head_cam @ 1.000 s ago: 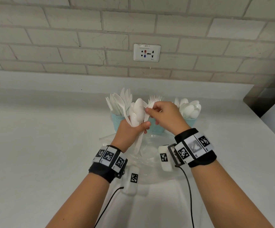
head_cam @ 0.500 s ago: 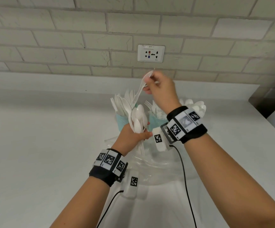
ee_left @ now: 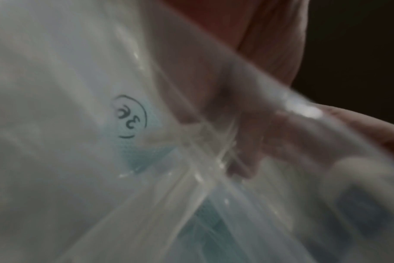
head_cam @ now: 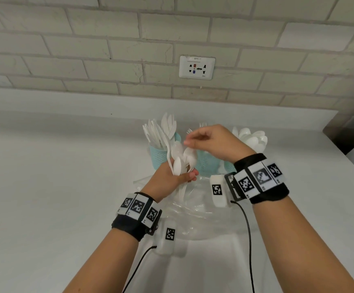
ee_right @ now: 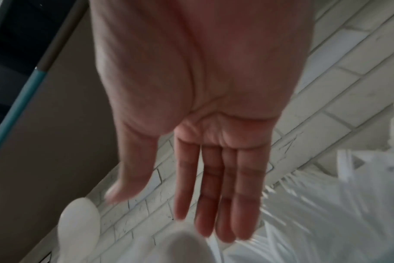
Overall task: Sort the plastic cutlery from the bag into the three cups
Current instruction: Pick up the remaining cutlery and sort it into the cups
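My left hand grips a bunch of white plastic cutlery, mostly spoons, upright above the clear bag. My right hand hovers just above the bunch, its fingertips near the spoon bowls. In the right wrist view the right hand has straight fingers and holds nothing. Three teal cups stand behind: the left cup holds knives, the middle cup holds forks, and spoons fill the right one, which my wrist mostly hides. The left wrist view looks through the bag.
The white counter runs to a brick wall with a socket. The counter ends at the right beside a dark gap. Cables hang from both wristbands.
My right hand pulled one white piece from the bunch and lifted it toward the socket. It has since come back down to the bunch with nothing in it. The left hand stayed put.
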A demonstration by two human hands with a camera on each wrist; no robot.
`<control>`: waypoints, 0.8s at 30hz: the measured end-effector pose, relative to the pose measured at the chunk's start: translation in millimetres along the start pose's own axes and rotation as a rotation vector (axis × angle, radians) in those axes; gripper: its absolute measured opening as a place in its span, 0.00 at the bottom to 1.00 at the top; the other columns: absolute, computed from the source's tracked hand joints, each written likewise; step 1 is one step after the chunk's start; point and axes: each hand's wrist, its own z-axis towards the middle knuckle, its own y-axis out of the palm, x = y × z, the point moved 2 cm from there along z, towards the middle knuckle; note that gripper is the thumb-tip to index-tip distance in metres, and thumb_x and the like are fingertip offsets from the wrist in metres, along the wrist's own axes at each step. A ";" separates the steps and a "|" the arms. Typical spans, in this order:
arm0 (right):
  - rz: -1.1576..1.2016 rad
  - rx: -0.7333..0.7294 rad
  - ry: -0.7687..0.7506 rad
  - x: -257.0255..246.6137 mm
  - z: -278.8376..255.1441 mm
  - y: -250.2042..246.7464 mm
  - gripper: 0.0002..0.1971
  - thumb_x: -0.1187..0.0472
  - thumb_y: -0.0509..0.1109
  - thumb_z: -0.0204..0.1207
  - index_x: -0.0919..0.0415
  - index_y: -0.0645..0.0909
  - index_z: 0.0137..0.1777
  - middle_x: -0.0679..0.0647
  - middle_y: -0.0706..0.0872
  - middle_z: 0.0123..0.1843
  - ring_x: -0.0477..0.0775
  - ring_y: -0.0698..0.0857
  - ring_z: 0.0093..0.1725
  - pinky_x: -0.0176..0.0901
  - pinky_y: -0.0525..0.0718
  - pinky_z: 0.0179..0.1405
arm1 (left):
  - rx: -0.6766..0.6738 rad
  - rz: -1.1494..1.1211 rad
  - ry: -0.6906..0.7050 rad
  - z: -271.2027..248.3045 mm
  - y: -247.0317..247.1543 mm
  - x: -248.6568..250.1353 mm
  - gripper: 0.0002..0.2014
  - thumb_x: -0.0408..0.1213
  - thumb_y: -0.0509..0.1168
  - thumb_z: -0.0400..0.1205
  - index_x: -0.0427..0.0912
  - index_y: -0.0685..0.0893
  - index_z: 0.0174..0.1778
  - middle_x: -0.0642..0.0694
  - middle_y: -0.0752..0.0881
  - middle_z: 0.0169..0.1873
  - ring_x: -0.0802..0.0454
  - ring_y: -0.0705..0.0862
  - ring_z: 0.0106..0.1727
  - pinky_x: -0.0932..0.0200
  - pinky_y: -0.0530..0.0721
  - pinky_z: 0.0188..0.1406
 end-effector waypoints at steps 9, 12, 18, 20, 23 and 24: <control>-0.255 0.007 -0.085 6.3 -9.8 15.0 0.07 0.58 0.80 0.65 0.53 0.86 0.42 0.38 0.79 0.39 0.42 0.79 0.48 0.36 0.72 0.50 | -0.007 -0.015 0.012 2.9 6.7 0.0 0.11 0.21 0.70 0.75 0.36 0.80 0.49 0.41 0.87 0.40 0.54 0.89 0.41 0.62 0.87 0.46; -0.205 0.016 -0.091 7.3 -8.2 15.4 0.03 0.58 0.77 0.69 0.54 0.86 0.41 0.39 0.81 0.42 0.44 0.80 0.52 0.39 0.74 0.57 | -0.008 0.015 0.018 2.1 5.1 0.2 0.10 0.24 0.72 0.74 0.38 0.82 0.47 0.43 0.87 0.39 0.54 0.88 0.40 0.58 0.87 0.48; 0.092 0.137 -0.106 -0.8 -2.0 5.5 0.04 0.62 0.70 0.77 0.54 0.78 0.43 0.58 0.90 0.47 0.57 0.88 0.50 0.50 0.83 0.57 | 0.033 0.007 0.016 2.3 -1.2 -3.4 0.07 0.26 0.72 0.75 0.39 0.82 0.44 0.47 0.87 0.33 0.52 0.86 0.35 0.55 0.86 0.44; 0.252 0.144 -0.103 -6.4 -0.3 4.0 0.06 0.64 0.65 0.80 0.55 0.74 0.43 0.61 0.90 0.45 0.57 0.90 0.42 0.48 0.87 0.49 | 0.047 -0.005 0.007 2.9 -2.0 -3.9 0.07 0.27 0.72 0.75 0.40 0.81 0.44 0.47 0.86 0.33 0.53 0.86 0.34 0.57 0.85 0.41; 0.335 0.160 -0.111 -14.6 0.4 3.4 0.06 0.67 0.62 0.82 0.56 0.72 0.44 0.59 0.89 0.41 0.48 0.88 0.33 0.40 0.88 0.35 | 0.051 -0.022 0.005 2.8 -3.2 -4.8 0.07 0.29 0.72 0.76 0.40 0.81 0.46 0.46 0.85 0.33 0.53 0.85 0.33 0.59 0.83 0.38; 0.326 0.184 -0.122 -17.2 0.7 2.4 0.07 0.67 0.62 0.82 0.56 0.71 0.44 0.57 0.89 0.40 0.48 0.88 0.33 0.39 0.88 0.33 | 0.049 -0.025 0.005 2.5 -3.6 -5.3 0.07 0.29 0.72 0.76 0.40 0.81 0.46 0.46 0.85 0.33 0.53 0.85 0.33 0.59 0.84 0.38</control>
